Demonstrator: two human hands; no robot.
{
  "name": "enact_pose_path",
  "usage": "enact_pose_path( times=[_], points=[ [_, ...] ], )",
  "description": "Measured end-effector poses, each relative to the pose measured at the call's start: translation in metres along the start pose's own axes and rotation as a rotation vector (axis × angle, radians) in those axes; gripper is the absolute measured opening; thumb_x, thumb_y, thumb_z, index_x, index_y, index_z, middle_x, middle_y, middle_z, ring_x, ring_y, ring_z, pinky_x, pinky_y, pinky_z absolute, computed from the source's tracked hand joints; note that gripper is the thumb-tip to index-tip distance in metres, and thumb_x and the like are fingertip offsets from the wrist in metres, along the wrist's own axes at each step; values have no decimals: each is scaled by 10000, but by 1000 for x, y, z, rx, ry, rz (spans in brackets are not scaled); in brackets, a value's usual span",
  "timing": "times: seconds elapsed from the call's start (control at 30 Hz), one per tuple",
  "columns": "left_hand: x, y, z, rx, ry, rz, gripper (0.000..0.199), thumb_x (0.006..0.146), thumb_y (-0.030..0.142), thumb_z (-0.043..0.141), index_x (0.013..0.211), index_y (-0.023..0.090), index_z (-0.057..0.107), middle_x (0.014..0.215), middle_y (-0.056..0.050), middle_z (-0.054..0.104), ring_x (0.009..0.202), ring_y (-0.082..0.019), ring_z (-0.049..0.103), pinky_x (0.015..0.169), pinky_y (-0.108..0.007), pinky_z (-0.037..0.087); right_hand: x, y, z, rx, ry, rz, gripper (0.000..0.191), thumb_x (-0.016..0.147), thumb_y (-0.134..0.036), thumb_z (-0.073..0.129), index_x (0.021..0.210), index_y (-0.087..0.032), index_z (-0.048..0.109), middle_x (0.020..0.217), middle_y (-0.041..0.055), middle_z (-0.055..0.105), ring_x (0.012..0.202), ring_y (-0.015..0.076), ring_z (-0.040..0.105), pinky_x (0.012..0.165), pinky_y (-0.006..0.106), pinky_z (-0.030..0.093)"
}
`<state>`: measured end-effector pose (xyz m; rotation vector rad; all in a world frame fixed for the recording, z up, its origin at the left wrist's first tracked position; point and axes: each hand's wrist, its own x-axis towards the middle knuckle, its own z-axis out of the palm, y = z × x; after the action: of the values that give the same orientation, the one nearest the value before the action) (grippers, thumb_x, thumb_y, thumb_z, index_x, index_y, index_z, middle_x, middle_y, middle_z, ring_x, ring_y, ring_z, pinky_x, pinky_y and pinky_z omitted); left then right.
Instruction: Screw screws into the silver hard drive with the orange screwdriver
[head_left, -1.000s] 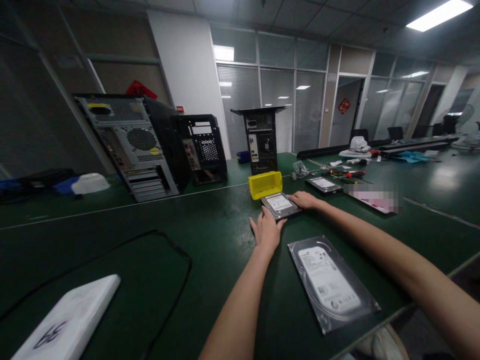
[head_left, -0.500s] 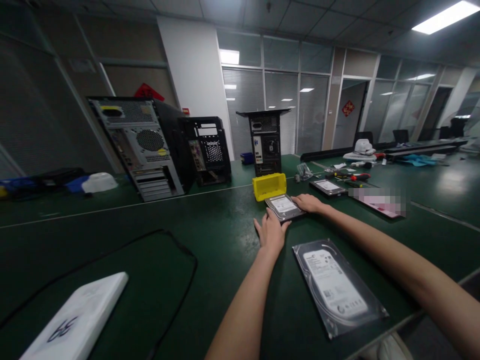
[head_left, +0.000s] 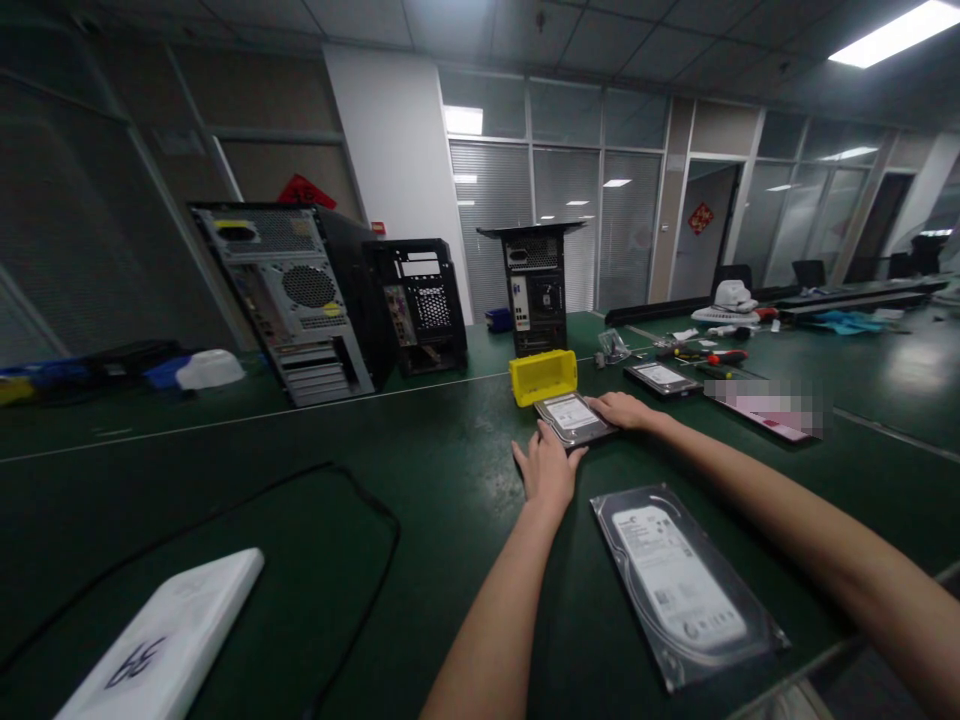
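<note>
A bare hard disk drive [head_left: 576, 418] with a white label lies on the green table, its far side beside an open yellow box [head_left: 544, 377]. My left hand [head_left: 548, 470] has its fingers spread, the foremost touching the drive's near left edge. At the drive's right side, my right hand [head_left: 624, 410] has its fingertips bent against the edge; its far fingers are partly hidden. Closer to me lies a larger hard disk drive [head_left: 679, 575] in a clear bag, between my forearms. Another hard disk drive [head_left: 663, 378] rests beyond my right hand.
Computer cases [head_left: 349, 310] stand at the back left, and a smaller computer tower [head_left: 536, 295] behind the yellow box. A black cable [head_left: 300, 480] and a white box [head_left: 169, 630] are at left. Screwdrivers [head_left: 726, 358] and a pink, partly blurred flat object [head_left: 772, 410] lie at right.
The view has shifted slightly, so everything appears a little lower and further right. Both hands keep the same place at the hard disk drive.
</note>
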<state>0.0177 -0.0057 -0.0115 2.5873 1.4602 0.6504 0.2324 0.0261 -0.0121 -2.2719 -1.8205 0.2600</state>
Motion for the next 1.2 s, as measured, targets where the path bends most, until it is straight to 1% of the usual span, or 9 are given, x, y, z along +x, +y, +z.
enact_pose_path(
  times=[0.17, 0.27, 0.4, 0.63, 0.73, 0.9, 1.07, 1.2],
  points=[
    [0, 0, 2, 1, 13, -1, 699, 892, 418, 569, 1435, 40, 342, 1369, -251, 524, 1316, -292, 458, 1141, -546, 223, 0, 0, 1, -22, 2, 1, 582, 988, -478, 203, 1168, -165, 660, 1266, 161, 626, 1175, 289, 593, 921, 331, 432],
    [0, 0, 3, -5, 14, 3, 705, 891, 417, 574, 1437, 37, 340, 1380, -249, 513, 1321, -291, 452, 1143, -552, 218, -1, -1, 0, -28, 3, -3, 583, 991, -463, 188, 1136, -168, 670, 1245, 159, 637, 1146, 291, 609, 901, 336, 440],
    [0, -1, 3, -11, 14, 7, 701, 896, 411, 566, 1444, 42, 331, 1398, -244, 498, 1325, -291, 450, 1145, -561, 212, -3, -3, 0, -28, 10, 0, 604, 989, -467, 163, 1138, -165, 664, 1242, 168, 636, 1124, 311, 617, 879, 356, 449],
    [0, -1, 3, -2, 6, 12, 683, 921, 405, 520, 1439, 6, 323, 1385, -253, 506, 1325, -298, 444, 1144, -567, 210, -2, -3, 0, -25, 9, 28, 623, 987, -483, 164, 1155, -138, 655, 1253, 185, 629, 1152, 305, 603, 902, 348, 445],
    [0, 0, 3, 9, 7, 11, 673, 925, 410, 511, 1440, 17, 328, 1388, -244, 508, 1325, -299, 444, 1145, -564, 208, -2, -3, 2, -26, 15, 27, 625, 986, -479, 163, 1171, -127, 645, 1258, 198, 621, 1159, 322, 598, 907, 369, 445],
    [0, 0, 4, 25, 8, -1, 684, 917, 411, 528, 1445, 27, 322, 1392, -229, 511, 1321, -290, 450, 1149, -552, 213, -2, -3, 2, -28, 25, 12, 596, 985, -448, 179, 1152, -128, 652, 1241, 198, 629, 1154, 334, 600, 918, 389, 440],
    [0, 2, 2, 23, -2, -3, 697, 907, 416, 549, 1442, 30, 324, 1398, -230, 504, 1327, -289, 440, 1149, -553, 210, -2, -2, 2, -29, 33, 11, 611, 983, -438, 163, 1150, -106, 648, 1250, 219, 617, 1169, 354, 587, 926, 416, 437],
    [1, 2, 3, 23, -7, 0, 691, 920, 414, 524, 1443, 15, 312, 1407, -233, 494, 1328, -289, 438, 1151, -558, 204, -3, -1, 2, -22, 30, 17, 637, 982, -463, 150, 1168, -101, 640, 1250, 230, 613, 1156, 361, 592, 917, 423, 441]
  ],
)
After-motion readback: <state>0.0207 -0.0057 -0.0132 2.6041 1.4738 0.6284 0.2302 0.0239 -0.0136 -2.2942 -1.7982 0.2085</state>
